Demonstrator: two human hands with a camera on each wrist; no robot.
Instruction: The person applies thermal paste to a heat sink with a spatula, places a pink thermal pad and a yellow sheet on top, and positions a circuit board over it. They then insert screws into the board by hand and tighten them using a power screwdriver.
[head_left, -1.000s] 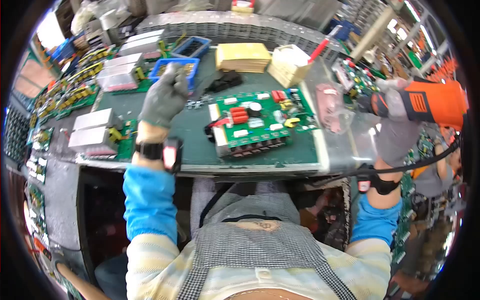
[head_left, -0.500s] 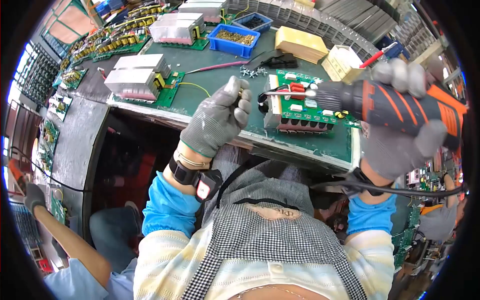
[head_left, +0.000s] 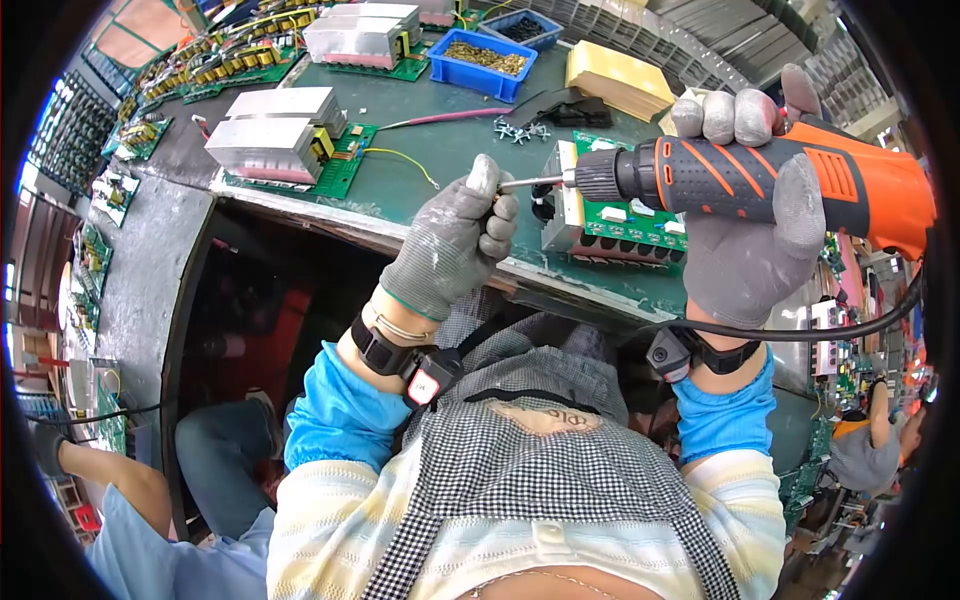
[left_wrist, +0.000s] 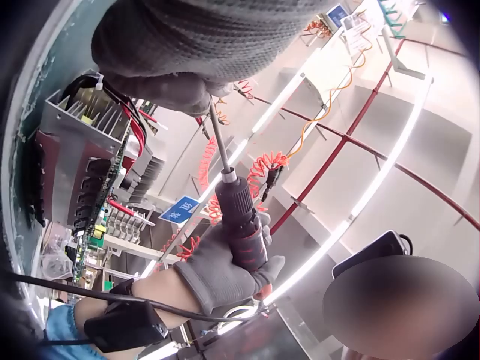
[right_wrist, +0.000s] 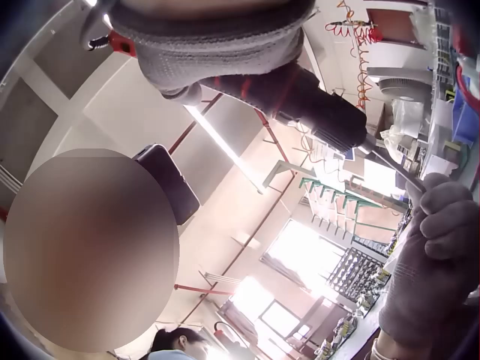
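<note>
My gloved right hand (head_left: 755, 250) grips an orange and black electric screwdriver (head_left: 690, 180), its bit pointing left. The bit (head_left: 530, 183) meets the fingertips of my gloved left hand (head_left: 445, 245), whose fingers are curled in a pinch. A small brass-coloured screw shows there, mostly hidden by the glove. In the left wrist view the bit (left_wrist: 219, 139) runs up to the left fingers; the right wrist view shows it reaching the left hand (right_wrist: 435, 262). Behind the screwdriver, a green circuit board (head_left: 650, 228) lies on a metal heat sink, partly covered.
A blue tray (head_left: 465, 78) of brass screws stands at the back, with a second tray (head_left: 552, 40) of dark pieces behind. Silver heat-sink assemblies (head_left: 265, 135) sit to the left. A pink-handled tool (head_left: 450, 115), loose metal pieces (head_left: 522, 131) and yellow blocks (head_left: 618, 82) lie beyond the board.
The left hand has come from the blue tray toward the table's front edge. The right hand has brought the screwdriver in from the far right, and its bit now meets the left fingertips.
</note>
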